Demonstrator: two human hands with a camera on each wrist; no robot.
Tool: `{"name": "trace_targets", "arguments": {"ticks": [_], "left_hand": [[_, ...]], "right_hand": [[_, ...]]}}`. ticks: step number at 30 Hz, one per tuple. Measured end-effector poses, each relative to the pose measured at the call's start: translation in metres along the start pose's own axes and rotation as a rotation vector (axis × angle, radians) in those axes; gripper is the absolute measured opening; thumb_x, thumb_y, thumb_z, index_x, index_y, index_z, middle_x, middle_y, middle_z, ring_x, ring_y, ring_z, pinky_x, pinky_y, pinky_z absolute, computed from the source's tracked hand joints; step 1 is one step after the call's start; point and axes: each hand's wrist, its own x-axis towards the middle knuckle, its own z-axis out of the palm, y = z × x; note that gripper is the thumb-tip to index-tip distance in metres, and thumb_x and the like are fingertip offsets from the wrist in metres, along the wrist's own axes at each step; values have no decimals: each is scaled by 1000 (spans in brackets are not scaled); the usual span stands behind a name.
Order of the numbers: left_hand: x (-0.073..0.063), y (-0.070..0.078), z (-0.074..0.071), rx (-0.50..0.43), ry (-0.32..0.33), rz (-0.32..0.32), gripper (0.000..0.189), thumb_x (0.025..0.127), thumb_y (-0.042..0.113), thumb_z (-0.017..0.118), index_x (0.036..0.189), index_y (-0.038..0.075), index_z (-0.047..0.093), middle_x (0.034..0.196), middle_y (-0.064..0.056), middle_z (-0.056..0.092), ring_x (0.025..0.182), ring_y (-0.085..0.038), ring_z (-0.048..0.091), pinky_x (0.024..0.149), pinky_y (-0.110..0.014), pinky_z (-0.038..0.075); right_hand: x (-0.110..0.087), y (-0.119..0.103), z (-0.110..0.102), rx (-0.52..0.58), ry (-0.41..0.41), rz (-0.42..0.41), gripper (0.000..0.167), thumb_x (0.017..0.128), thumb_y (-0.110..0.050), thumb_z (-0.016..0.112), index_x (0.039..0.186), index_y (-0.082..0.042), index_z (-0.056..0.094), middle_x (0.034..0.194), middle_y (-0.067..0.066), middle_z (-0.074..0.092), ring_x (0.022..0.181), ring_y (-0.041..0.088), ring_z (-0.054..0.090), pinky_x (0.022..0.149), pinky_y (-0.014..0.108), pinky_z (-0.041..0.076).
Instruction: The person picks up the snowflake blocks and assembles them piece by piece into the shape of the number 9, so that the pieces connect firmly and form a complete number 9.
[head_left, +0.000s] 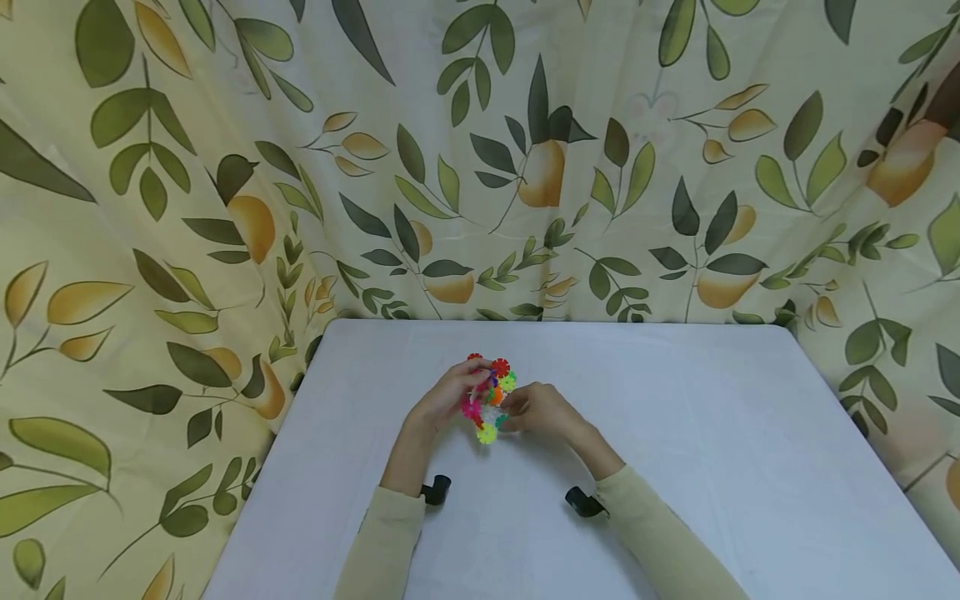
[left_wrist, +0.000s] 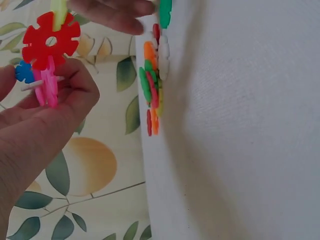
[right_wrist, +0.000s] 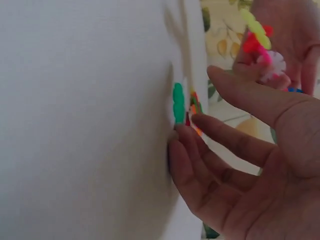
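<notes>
My left hand (head_left: 447,395) pinches a small cluster of joined plastic snowflake discs, raised off the table. In the left wrist view it includes a red disc (left_wrist: 35,44), a pink disc (left_wrist: 48,90), a blue disc (left_wrist: 23,73) and a yellow disc (left_wrist: 59,15); a white disc (right_wrist: 275,67) shows from the right wrist. My right hand (head_left: 546,410) is low at the table, thumb apart from its half-bent fingers. Its fingertips are right at a green disc (right_wrist: 178,102) that lies on the tabletop. Nothing shows between its thumb and fingers.
Several loose discs (left_wrist: 145,86) in orange, green, red, white and yellow lie in a group on the white table (head_left: 675,417), close in front of the hands. A curtain with leaf and fruit print (head_left: 525,267) hangs behind the table's far edge and along its sides.
</notes>
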Motion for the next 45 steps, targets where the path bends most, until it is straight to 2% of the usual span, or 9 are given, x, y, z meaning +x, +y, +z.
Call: {"name": "trace_targets", "arguments": {"ticks": [4, 7, 11, 16, 22, 30, 35, 40, 45], "left_hand": [[-1, 2, 1, -39, 1, -11, 25, 110, 12, 45, 127, -4, 52, 108, -12, 55, 86, -17, 54, 79, -22, 49], [0, 2, 1, -56, 2, -22, 23, 110, 17, 46, 124, 0, 53, 108, -11, 56, 85, -17, 54, 80, -22, 49], [0, 1, 0, -39, 5, -20, 26, 111, 26, 48, 123, 5, 57, 101, -9, 54, 81, -18, 49, 77, -25, 45], [0, 0, 0, -20, 45, -10, 24, 110, 28, 52, 114, 5, 58, 96, -7, 52, 77, -17, 48, 73, -25, 44], [1, 0, 2, -67, 99, -25, 13, 107, 19, 56, 104, 6, 56, 95, -7, 55, 69, -16, 51, 61, -22, 45], [1, 2, 6, -85, 113, -40, 14, 110, 19, 49, 111, 6, 56, 96, -5, 55, 70, -15, 49, 62, -22, 43], [0, 2, 8, -94, 110, -48, 14, 112, 20, 47, 113, 9, 55, 96, -7, 54, 73, -17, 47, 64, -23, 43], [1, 1, 9, -94, 97, -42, 15, 112, 20, 44, 112, 8, 53, 94, -5, 55, 74, -18, 46, 68, -28, 43], [2, 1, 10, -76, 84, -40, 16, 112, 20, 44, 112, 7, 52, 92, -4, 55, 73, -18, 45, 69, -30, 42]], "right_hand": [[2, 0, 8, -80, -13, -1, 31, 76, -22, 95, 99, -8, 79, 91, 0, 74, 83, 15, 63, 77, 35, 56], [2, -2, 12, -110, 16, 19, 25, 75, -16, 96, 91, -10, 77, 85, -1, 70, 79, 16, 61, 74, 35, 55], [1, -2, 14, -102, 52, 24, 24, 75, -9, 94, 84, -11, 73, 78, -3, 66, 73, 16, 59, 68, 32, 53], [-2, -5, 10, -69, 127, -18, 19, 78, -7, 92, 84, -11, 74, 73, -5, 68, 69, 13, 60, 65, 31, 52], [-5, -10, -3, -14, 284, -96, 11, 82, -8, 89, 92, -11, 83, 80, -5, 76, 73, 9, 68, 69, 32, 56], [-7, -15, -16, 112, 476, -184, 10, 84, -10, 88, 91, -12, 82, 87, -3, 78, 78, 14, 74, 68, 29, 60], [-7, -15, -18, 178, 522, -211, 10, 84, -10, 88, 92, -12, 81, 88, -2, 78, 78, 12, 76, 71, 26, 61], [-7, -14, -16, 229, 550, -261, 12, 84, -5, 87, 94, -9, 81, 90, 2, 78, 80, 16, 77, 73, 25, 61], [-8, -15, -16, 247, 574, -261, 11, 85, -6, 86, 94, -9, 81, 91, 2, 78, 80, 17, 76, 73, 23, 60]]}}
